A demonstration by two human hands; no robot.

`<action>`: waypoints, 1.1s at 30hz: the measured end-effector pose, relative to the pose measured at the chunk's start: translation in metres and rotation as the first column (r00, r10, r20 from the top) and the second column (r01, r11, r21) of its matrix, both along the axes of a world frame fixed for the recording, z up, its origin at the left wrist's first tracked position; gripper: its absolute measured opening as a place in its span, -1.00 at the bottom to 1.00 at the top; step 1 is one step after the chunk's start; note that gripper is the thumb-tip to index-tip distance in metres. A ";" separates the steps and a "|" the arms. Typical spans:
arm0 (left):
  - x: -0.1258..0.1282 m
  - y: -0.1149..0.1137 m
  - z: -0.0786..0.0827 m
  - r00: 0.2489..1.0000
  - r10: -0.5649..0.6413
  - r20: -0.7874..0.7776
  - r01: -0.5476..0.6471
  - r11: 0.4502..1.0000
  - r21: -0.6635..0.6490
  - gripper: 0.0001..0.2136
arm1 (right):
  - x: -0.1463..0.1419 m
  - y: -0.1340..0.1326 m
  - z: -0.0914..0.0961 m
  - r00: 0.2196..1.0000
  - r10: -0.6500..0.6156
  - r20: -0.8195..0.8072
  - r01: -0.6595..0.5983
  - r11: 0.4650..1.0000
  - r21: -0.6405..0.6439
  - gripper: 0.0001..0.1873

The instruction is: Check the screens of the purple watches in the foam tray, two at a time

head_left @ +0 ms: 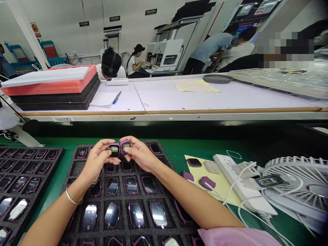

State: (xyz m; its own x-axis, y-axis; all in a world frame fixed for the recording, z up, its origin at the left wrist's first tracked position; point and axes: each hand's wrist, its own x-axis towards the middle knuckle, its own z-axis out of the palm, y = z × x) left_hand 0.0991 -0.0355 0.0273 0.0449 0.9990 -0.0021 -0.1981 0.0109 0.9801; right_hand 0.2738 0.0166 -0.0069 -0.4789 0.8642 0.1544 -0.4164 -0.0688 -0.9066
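Note:
My left hand (98, 158) grips a purple-cased smartwatch body (114, 149) between thumb and fingers; its screen is lit with coloured blocks. Right beside it, my right hand (137, 153) pinches a second purple smartwatch body (125, 147), whose screen is also lit. The two watches are side by side and seem to touch. Both are held above the far part of a black foam tray (77, 167). Strapless watches with dark screens lie in its square pockets, such as one watch (132, 185) below my hands. My forearms hide some pockets.
Another foam tray (42, 184) of watches lies at left. On the right are yellow paper (222, 186) with several watches, a white power strip (246, 184), loose cables and a white fan (294, 184). A raised shelf (159, 99) spans the back; people work beyond it.

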 end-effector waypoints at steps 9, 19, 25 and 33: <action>0.001 0.000 0.001 1.000 0.013 -0.013 -0.012 1.000 0.010 -0.72 | 0.001 -0.002 0.003 1.000 0.019 0.005 -0.019 0.999 0.027 -0.67; -0.001 -0.001 0.002 1.000 0.017 -0.017 -0.017 1.000 0.013 -0.71 | 0.001 -0.001 0.003 0.997 0.072 -0.012 -0.071 0.997 0.015 -0.70; 0.001 -0.001 0.003 0.996 0.046 -0.077 -0.044 0.999 0.028 -0.67 | 0.002 0.000 0.001 0.997 0.073 0.002 -0.074 0.996 0.044 -0.69; -0.002 0.001 0.001 0.998 0.017 -0.057 -0.015 0.999 0.032 -0.66 | 0.003 0.000 0.000 0.998 0.070 -0.002 -0.070 0.997 0.044 -0.62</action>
